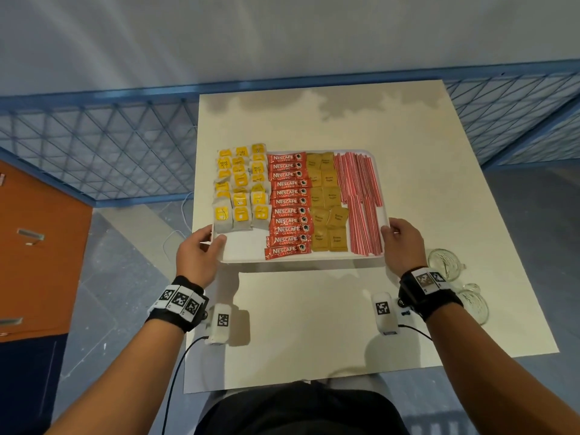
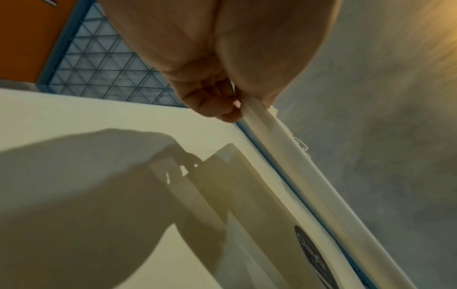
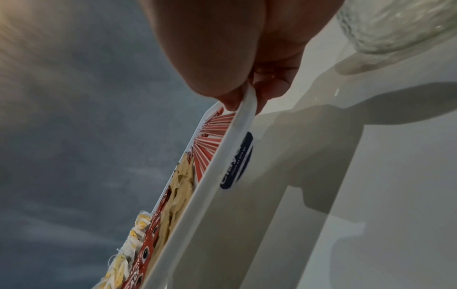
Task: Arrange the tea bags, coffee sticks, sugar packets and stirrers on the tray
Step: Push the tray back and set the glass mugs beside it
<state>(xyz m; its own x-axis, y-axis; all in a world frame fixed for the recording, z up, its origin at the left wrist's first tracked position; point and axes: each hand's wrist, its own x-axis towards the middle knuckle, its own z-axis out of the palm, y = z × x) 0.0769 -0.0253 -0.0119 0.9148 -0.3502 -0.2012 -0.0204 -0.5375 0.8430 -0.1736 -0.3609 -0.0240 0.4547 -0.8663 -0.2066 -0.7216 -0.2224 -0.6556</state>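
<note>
A white tray (image 1: 241, 251) hangs above the cream table, casting a shadow below it. It carries yellow tea bags (image 1: 240, 189) on the left, red Nescafe coffee sticks (image 1: 287, 204), brown sugar packets (image 1: 328, 202) and red-striped stirrers (image 1: 359, 199) on the right. My left hand (image 1: 201, 252) grips the tray's near left corner, thumb on top. My right hand (image 1: 400, 241) grips the near right corner. In the left wrist view my fingers (image 2: 212, 101) curl under the tray rim (image 2: 272, 133). In the right wrist view thumb and fingers (image 3: 269, 86) pinch the rim (image 3: 222, 166).
Two glass cups (image 1: 445, 263) stand on the table (image 1: 408, 309) at the right, close to my right wrist; one glass (image 3: 395, 25) shows in the right wrist view. A blue mesh fence (image 1: 125, 146) runs behind the table. An orange cabinet (image 1: 37, 246) stands at the left.
</note>
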